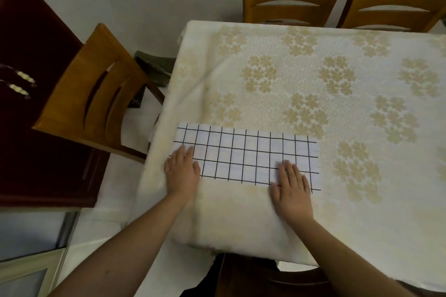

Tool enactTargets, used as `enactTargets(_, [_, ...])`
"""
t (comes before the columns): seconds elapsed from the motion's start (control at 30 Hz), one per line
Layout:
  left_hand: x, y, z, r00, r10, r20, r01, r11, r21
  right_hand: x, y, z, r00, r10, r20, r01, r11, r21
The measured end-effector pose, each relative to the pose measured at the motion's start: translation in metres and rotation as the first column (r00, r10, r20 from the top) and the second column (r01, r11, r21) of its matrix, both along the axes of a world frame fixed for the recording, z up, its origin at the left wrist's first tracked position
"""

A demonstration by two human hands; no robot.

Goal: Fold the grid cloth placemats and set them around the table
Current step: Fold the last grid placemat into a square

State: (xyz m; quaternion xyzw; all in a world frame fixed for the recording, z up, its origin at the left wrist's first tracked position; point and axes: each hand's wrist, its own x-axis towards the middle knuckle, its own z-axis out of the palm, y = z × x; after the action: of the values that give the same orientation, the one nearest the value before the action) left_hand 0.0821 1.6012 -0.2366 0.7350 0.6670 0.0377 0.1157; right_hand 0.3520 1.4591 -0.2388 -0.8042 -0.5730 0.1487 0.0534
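Pressing flat | left hand [182, 169] and right hand [290, 184] lie apart, palms down and gripping nothing, on opposite ends of the grid placemat [246, 155] | placemat at lower centre, near the tablecloth [313, 75] corner | probably smoothing a fold; layers unclear

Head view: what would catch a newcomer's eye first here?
The grid placemat stands out, a folded strip lying flat at the table's near-left corner. Both hands press flat on it, left hand at its left end, right hand near its right end. Wooden chairs ring the table.
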Motion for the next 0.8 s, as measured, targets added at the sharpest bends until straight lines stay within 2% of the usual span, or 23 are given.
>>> enactTargets(0.1, [-0.014, -0.006, 0.009, 0.964, 0.218, 0.149, -0.222, 0.975, 0.008, -0.025, 0.005, 0.003, 0.993, 0.114, -0.016, -0.113, 0.993, 0.028])
enactTargets(0.2, [-0.026, -0.008, 0.013, 0.859, 0.373, 0.351, -0.376, 0.925, -0.062, -0.046, 0.009, 0.005, 0.974, 0.226, -0.002, -0.226, 0.974, 0.021])
enactTargets(0.27, [-0.032, -0.004, 0.018, 0.795, 0.485, 0.363, -0.456, 0.874, -0.168, -0.057, 0.012, 0.005, 0.962, 0.273, 0.006, -0.273, 0.962, 0.000])
enactTargets(0.37, [-0.035, 0.005, 0.025, 0.733, 0.615, 0.289, -0.523, 0.782, -0.339, -0.068, 0.012, 0.003, 0.950, 0.310, 0.021, -0.310, 0.950, -0.027])
enactTargets(0.47, [-0.040, 0.014, 0.029, 0.718, 0.648, 0.253, -0.508, 0.737, -0.446, -0.071, 0.011, 0.001, 0.941, 0.334, 0.060, -0.330, 0.941, -0.076])
enactTargets(0.57, [-0.043, 0.015, 0.029, 0.704, 0.655, 0.275, -0.499, 0.731, -0.466, -0.071, 0.011, 0.002, 0.938, 0.344, 0.051, -0.338, 0.936, -0.097])
enactTargets(0.7, [-0.038, 0.005, 0.042, 0.617, 0.630, 0.472, -0.467, 0.776, -0.425, -0.068, 0.012, 0.005, 0.925, 0.380, 0.001, -0.377, 0.919, -0.117])
enactTargets(0.8, [-0.028, -0.004, 0.062, 0.578, 0.542, 0.609, -0.441, 0.836, -0.325, -0.066, 0.012, 0.008, 0.928, 0.369, -0.050, -0.373, 0.921, -0.115])
